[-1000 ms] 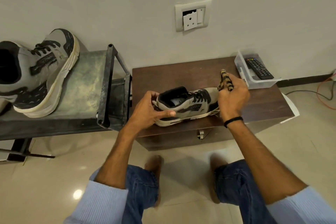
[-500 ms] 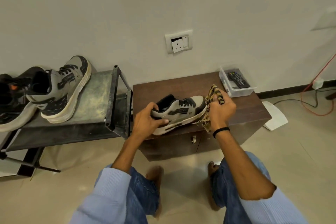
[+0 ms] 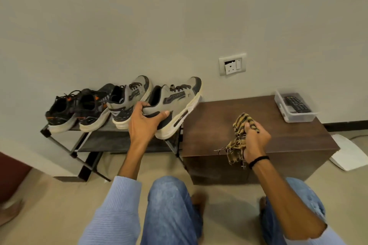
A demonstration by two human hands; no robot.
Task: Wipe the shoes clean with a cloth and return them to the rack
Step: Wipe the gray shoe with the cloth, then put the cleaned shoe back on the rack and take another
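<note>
Grips a grey shoe by the heel with the left hand, thumb and fingers curled round the collar. Holds it tilted, toe toward the wall, at the right end of the rack, just beside its grey mate on the top shelf; cannot tell whether the sole touches the shelf. Clutches a bunched yellow-and-black striped cloth in the right hand, over the brown desk, with the fringe dangling past the front edge. Further left on the rack, a pair of black shoes with orange marks. At the desk's far right corner, a clear box with a remote control inside. On the wall behind, a white socket plate.
</note>
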